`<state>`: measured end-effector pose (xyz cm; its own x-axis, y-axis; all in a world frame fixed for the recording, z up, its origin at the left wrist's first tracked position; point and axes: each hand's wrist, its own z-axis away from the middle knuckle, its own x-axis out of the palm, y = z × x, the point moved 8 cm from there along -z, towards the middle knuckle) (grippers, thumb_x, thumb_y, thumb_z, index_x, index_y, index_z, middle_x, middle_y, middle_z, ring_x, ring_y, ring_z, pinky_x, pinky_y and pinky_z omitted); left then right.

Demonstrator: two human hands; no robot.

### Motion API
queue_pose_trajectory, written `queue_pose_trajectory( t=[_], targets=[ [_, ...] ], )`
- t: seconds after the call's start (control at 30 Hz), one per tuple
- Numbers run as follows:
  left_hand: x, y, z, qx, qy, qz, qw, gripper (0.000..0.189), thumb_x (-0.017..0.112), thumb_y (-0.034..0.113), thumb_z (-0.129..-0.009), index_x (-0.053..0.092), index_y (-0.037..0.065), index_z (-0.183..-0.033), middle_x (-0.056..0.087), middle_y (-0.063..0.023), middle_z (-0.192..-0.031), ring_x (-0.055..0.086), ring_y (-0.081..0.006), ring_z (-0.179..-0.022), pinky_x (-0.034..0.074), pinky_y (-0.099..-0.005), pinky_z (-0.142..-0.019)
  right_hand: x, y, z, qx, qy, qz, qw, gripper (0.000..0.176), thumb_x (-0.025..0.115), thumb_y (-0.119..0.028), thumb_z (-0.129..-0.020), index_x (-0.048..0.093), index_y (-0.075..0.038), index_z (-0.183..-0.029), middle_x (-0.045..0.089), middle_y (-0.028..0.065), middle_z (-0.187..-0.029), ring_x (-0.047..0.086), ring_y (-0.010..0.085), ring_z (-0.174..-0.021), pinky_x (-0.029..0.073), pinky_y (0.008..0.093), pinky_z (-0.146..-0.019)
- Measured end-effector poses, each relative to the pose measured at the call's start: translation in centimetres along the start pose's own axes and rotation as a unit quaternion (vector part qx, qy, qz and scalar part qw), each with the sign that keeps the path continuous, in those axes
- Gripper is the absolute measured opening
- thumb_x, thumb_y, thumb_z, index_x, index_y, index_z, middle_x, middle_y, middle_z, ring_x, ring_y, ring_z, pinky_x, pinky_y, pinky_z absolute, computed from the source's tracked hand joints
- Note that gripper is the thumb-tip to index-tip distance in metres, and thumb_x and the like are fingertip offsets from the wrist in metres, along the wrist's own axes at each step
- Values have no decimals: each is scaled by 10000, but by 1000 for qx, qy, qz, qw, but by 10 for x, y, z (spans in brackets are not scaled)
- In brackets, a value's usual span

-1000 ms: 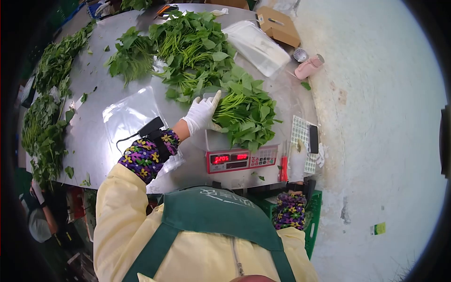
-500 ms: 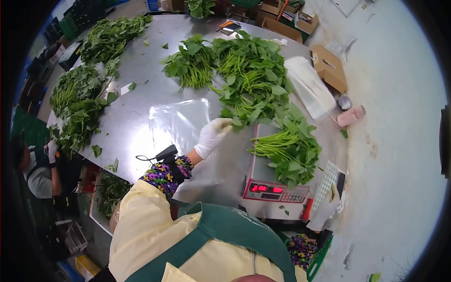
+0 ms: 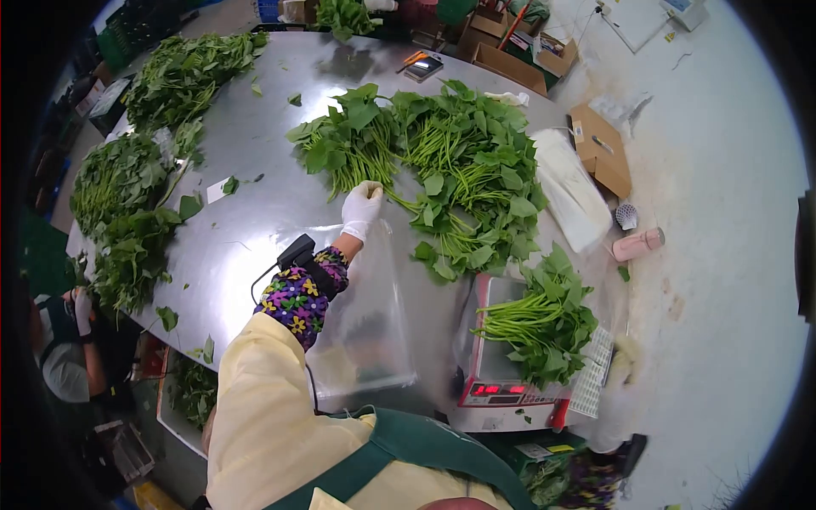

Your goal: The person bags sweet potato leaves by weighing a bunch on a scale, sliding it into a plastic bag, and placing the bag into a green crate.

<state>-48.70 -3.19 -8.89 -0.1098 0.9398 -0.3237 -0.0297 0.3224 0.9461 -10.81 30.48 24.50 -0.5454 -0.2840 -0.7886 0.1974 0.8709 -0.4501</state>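
My left hand (image 3: pixel 363 210), in a white glove, reaches over the metal table. Its fingers are curled together beside the stem ends of a small bunch of leafy greens (image 3: pixel 347 149); what they pinch, if anything, is hidden. Under my forearm lies a clear plastic bag (image 3: pixel 361 340). On the right, another bunch of greens (image 3: pixel 544 327) rests on a digital scale (image 3: pixel 493 374) with lit red digits. My right hand (image 3: pixel 614 408), also gloved, is smeared by motion at the lower right, near a white gridded sheet (image 3: pixel 592 374).
A large pile of greens (image 3: pixel 476 170) lies mid-table, with more greens (image 3: pixel 127 183) along the left edge. A stack of clear bags (image 3: pixel 569 191), a cardboard box (image 3: pixel 599 149) and a pink bottle (image 3: pixel 637 245) are at right. A co-worker (image 3: pixel 72 365) stands at left.
My left hand has moved away from beside the large pile to the stems of the small bunch. My right hand has shifted and blurred near the gridded sheet. The view has shifted slightly.
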Motion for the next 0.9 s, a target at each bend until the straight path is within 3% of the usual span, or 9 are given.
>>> queue_pose_trajectory(
  t=[0.07,0.13,0.2,0.27,0.33,0.4,0.53,0.8,0.9],
  targets=[
    [7,-10,-11,8,30,78,996,207,641,219,-896,693,49,-1001,698,-71,-826,641,-137,-734,500,-285,-696,2,-30,-38,105,-28,-38,993,217,509,-4,-929,640,9,-1101,655,127,-1095,607,220,-1032,449,327,-940],
    [14,-11,-2,-13,7,126,992,193,635,190,-905,686,39,-1012,685,-51,-825,613,-114,-725,486,-265,-686,25,-70,-83,1,-34,-75,997,200,508,-18,-944,647,25,-1082,660,115,-1081,611,188,-1011,457,300,-913],
    [17,-14,14,-33,-15,173,984,179,628,162,-914,680,29,-1023,672,-31,-825,586,-91,-715,472,-245,-675,76,-103,-134,-42,-124,-94,987,192,536,-42,-947,656,34,-1077,670,96,-1087,610,167,-1008,459,283,-907],
    [24,-21,28,-62,-53,264,961,176,596,102,-941,668,7,-1070,677,-28,-939,605,-104,-818,487,-245,-760,150,-144,-167,-110,-157,-195,962,207,557,-49,-938,665,15,-1102,684,91,-1071,615,157,-995,462,279,-900],
    [14,-19,38,-79,-54,282,955,183,585,98,-947,662,2,-1083,674,-28,-948,602,-104,-824,488,-245,-773,248,-151,-183,-85,-207,-266,938,226,568,-94,-924,682,-23,-1105,693,112,-1089,639,188,-989,471,275,-888],
    [-4,-14,46,-91,-52,297,949,191,574,94,-954,656,-3,-1096,670,-28,-957,599,-104,-829,489,-245,-786,350,-148,-193,-93,-250,-231,936,253,592,-139,-902,677,-34,-1116,692,142,-1088,657,228,-977,487,295,-878],
    [-46,-6,66,-125,-53,327,935,201,566,99,-963,647,-6,-1113,667,-30,-967,602,-98,-857,482,-239,-797,463,-166,-201,-192,-190,-87,959,331,596,-220,-862,671,-50,-1135,680,192,-1063,646,340,-997,507,399,-889],
    [-62,-24,80,-187,-82,342,917,208,551,78,-972,630,-27,-1134,671,-57,-990,622,-109,-882,503,-265,-830,589,-135,-184,-7,-372,76,925,597,663,-446,-812,589,18,-1180,671,229,-1080,640,370,-1031,503,437,-880],
    [-47,-29,87,-206,-103,359,905,208,551,85,-976,625,-24,-1138,672,-56,-1004,624,-111,-891,506,-266,-834,610,-119,-168,41,-411,25,910,617,683,-468,-789,610,41,-1128,672,235,-1076,637,376,-1039,497,421,-892]
  ],
)
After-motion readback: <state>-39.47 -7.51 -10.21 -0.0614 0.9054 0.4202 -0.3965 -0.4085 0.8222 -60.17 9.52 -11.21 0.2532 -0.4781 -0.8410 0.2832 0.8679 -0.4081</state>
